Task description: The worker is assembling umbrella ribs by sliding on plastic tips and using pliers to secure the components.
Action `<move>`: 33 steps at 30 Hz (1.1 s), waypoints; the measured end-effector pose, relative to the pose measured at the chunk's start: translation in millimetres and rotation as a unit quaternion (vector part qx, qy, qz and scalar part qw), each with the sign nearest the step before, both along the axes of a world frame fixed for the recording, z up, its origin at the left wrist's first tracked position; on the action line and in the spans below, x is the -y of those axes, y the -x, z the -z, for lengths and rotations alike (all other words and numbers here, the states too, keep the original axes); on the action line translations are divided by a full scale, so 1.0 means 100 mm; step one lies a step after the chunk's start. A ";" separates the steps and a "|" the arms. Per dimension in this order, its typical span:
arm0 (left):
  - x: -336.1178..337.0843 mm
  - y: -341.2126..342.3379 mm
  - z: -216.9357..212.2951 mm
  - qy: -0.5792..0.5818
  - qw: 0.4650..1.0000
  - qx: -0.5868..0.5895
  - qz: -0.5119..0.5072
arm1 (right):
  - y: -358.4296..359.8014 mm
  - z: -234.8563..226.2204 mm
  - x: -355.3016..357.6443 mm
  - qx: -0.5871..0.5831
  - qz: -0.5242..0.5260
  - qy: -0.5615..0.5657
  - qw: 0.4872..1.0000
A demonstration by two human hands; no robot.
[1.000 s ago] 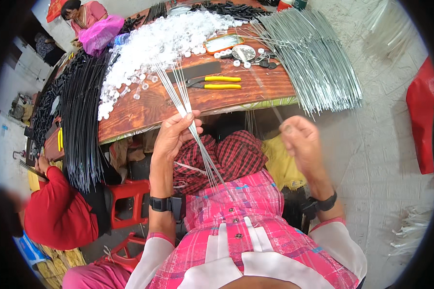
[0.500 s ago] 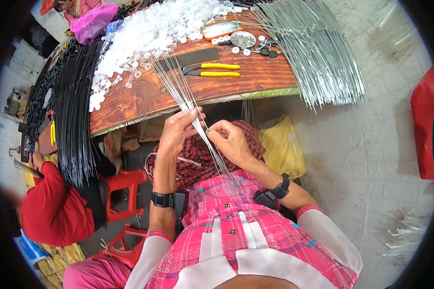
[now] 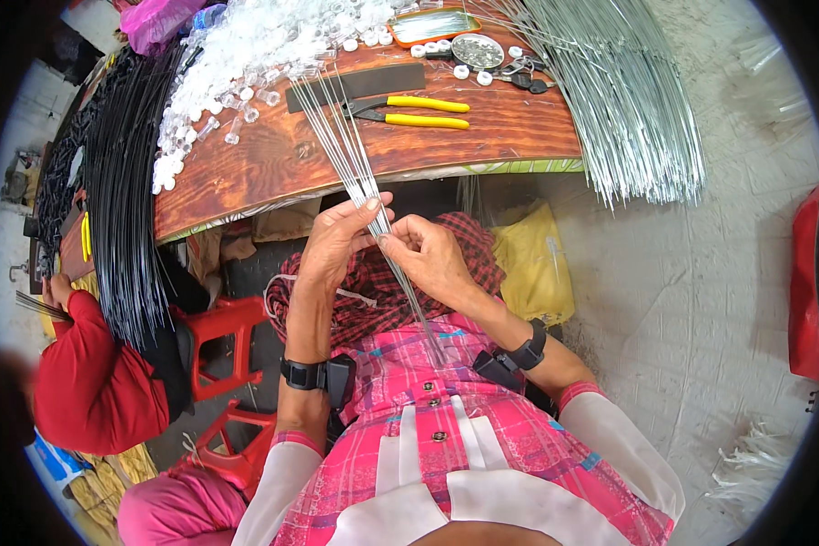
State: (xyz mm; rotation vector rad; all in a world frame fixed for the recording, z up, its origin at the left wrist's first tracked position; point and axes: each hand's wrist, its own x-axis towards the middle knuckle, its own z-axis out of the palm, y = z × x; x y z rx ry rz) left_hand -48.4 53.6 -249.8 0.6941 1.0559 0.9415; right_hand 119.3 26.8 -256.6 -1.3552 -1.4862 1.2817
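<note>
My left hand [image 3: 335,238] is closed round a small bundle of thin silvery metal wires [image 3: 346,159]. Their upper ends fan out over the table's front edge, and their lower ends slant down in front of the pink checked clothing. My right hand [image 3: 430,262] has its thumb and bent fingers pressed on the same wires, just below the left fingers. Beyond the wire tips, pliers [image 3: 419,111] with yellow handles lie on the table beside a dark flat bar [image 3: 382,80].
Clear and white plastic caps [image 3: 237,64] are heaped on the wooden table [image 3: 273,164]. Silvery wires [image 3: 628,100] overhang its right end, black ones [image 3: 132,182] its left. A round tin [image 3: 476,52] stands at the back. A co-worker in a red sleeve [image 3: 100,373] sits at left, near red stools [image 3: 227,346].
My right hand has moved slightly left and come in against the wires below my left fingers. The view has shifted a little; the left hand keeps its hold.
</note>
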 end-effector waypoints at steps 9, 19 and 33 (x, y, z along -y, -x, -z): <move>-0.01 0.06 0.04 0.007 1.000 0.024 0.000 | -0.05 0.08 -0.05 -0.028 -0.016 0.018 0.999; -0.03 0.13 -0.05 -0.018 1.000 -0.004 0.021 | -0.05 -0.07 -0.07 -0.116 -0.030 0.055 0.991; -0.02 0.13 0.08 -0.015 1.000 0.014 0.016 | -0.06 -0.06 -0.04 -0.087 -0.073 0.073 0.991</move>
